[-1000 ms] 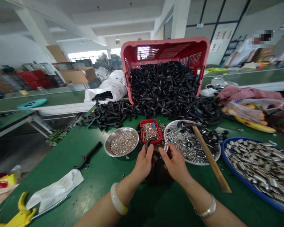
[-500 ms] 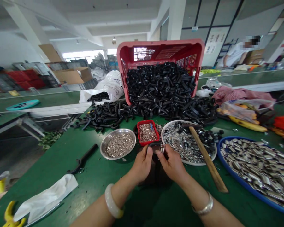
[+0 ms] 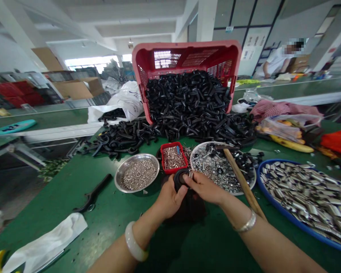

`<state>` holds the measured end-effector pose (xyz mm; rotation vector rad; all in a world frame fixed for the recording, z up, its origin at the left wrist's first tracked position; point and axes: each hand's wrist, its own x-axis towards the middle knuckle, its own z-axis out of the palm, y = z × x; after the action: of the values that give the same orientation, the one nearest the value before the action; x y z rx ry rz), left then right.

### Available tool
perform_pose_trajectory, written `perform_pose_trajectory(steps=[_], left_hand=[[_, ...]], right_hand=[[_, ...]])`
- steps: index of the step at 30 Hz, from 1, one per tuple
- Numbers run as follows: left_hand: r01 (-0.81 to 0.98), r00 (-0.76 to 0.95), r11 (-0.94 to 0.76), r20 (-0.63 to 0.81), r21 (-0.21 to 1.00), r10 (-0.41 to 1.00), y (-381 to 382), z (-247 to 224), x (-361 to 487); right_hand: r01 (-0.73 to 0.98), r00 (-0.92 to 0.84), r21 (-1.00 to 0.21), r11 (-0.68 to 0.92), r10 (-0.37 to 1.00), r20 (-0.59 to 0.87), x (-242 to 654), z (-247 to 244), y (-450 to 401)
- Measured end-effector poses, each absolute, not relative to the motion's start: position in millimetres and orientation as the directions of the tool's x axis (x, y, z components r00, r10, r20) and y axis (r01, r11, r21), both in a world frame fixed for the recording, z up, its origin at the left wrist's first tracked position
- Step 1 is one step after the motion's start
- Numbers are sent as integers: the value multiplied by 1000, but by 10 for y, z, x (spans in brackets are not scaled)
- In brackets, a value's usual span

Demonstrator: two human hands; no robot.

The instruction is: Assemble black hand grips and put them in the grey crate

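Note:
My left hand [image 3: 170,199] is closed around a curved black part [image 3: 179,179], its thumb along the near side. My right hand [image 3: 206,185] meets it from the right, thumb and fingertips pressing against the same part. A ribbed, spring-like metal piece [image 3: 191,174] shows at the right fingertips; whether it is fixed to the black part I cannot tell. Below both hands stands a dark block [image 3: 193,212]. Just beyond them lie a red tray [image 3: 162,159] of small metal pins and a steel bowl [image 3: 117,182] of small metal rings.
A hammer [image 3: 241,180] rests across a white tray [image 3: 193,151] of metal hardware. At right is a blue tray [image 3: 290,220] of ribbed metal pieces. Behind, a tipped red crate [image 3: 187,46] spills black parts. A black handle [image 3: 98,189] lies left. Across the room is a person [image 3: 275,60].
The black part has been turned, so its rounded ring-like side now shows between my hands. My right hand has moved left against it. The whole view has shifted slightly.

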<state>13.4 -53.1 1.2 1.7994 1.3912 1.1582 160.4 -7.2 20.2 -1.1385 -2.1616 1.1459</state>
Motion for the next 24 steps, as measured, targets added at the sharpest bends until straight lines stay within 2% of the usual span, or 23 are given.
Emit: perform_pose_trajectory(steps=[2, 6, 10, 13, 16, 19, 21, 24], left_hand=[[476, 81, -253, 244, 842, 966, -519, -25, 133], [472, 94, -229, 210, 852, 973, -514, -27, 131], [425, 111, -175, 140, 888, 984, -527, -10, 138], [422, 110, -160, 125, 892, 986, -516, -33, 157], [438, 123, -164, 122, 884, 985, -485, -68, 164], [573, 75, -72, 35, 816, 997, -458, -68, 145], [731, 20, 12, -39, 682, 999, -455, -34, 132], [892, -11, -5, 32, 452, 999, -471, 38, 145]], right_hand=[[488, -559, -827, 280, 828, -50, 1595, 163, -61], [635, -495, -657, 405, 867, 56, 1565, 205, -89], [687, -546, -567, 456, 837, 11, 1539, 277, -78], [667, -564, -588, 458, 826, 3, 1532, 230, 2], [597, -618, -676, 432, 785, -44, 1534, 121, 102], [448, -631, -848, 282, 772, -77, 1514, 22, 134], [334, -555, -942, 45, 817, -157, 1471, -22, 104], [162, -442, -937, -309, 827, -349, 1363, -66, 16]])
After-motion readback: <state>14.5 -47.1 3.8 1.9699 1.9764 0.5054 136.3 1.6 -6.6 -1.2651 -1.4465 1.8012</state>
